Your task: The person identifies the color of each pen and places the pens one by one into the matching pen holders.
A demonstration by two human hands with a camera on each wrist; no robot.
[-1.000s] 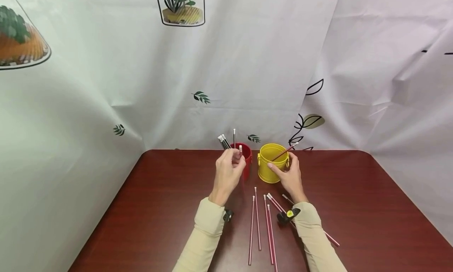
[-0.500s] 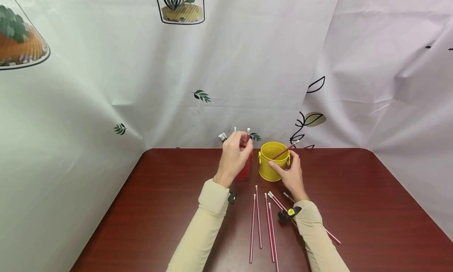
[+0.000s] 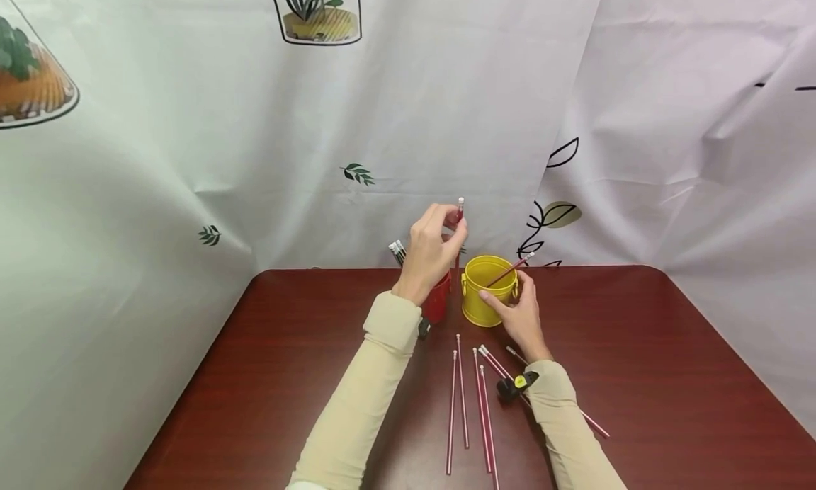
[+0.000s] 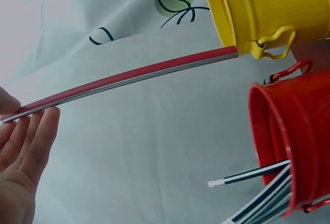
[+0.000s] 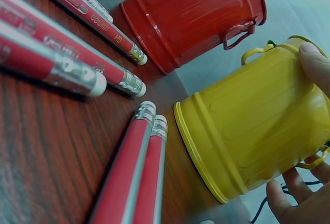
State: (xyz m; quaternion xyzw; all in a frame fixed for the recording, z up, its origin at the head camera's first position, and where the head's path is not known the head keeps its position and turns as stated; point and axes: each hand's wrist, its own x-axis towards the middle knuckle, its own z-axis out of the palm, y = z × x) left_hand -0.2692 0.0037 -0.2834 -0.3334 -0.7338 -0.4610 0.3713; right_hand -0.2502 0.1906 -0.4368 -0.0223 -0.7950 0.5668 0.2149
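My left hand [image 3: 435, 248] pinches a red-and-silver striped pencil [image 4: 129, 77] near its white eraser end. The pencil hangs down, its lower end beside the mouth of the yellow bucket [image 3: 481, 307] in the left wrist view. My right hand [image 3: 524, 321] grips the yellow bucket, thumb on the near side and fingers around the right side. One red pencil [image 3: 510, 270] leans inside that bucket, eraser up. Just left of it stands a red bucket [image 3: 436, 304], partly hidden behind my left wrist; several dark-and-white striped pencils [image 4: 255, 173] lean out of it.
Several red pencils [image 3: 451, 412] lie on the brown table [image 3: 287, 377] in front of the buckets, erasers pointing away from me. Some pass under my right forearm. A white patterned cloth [image 3: 446, 107] hangs behind the table.
My left hand has risen and moved right from in front of the red bucket, lifting the red pencil with it. My right hand stays on the yellow bucket.
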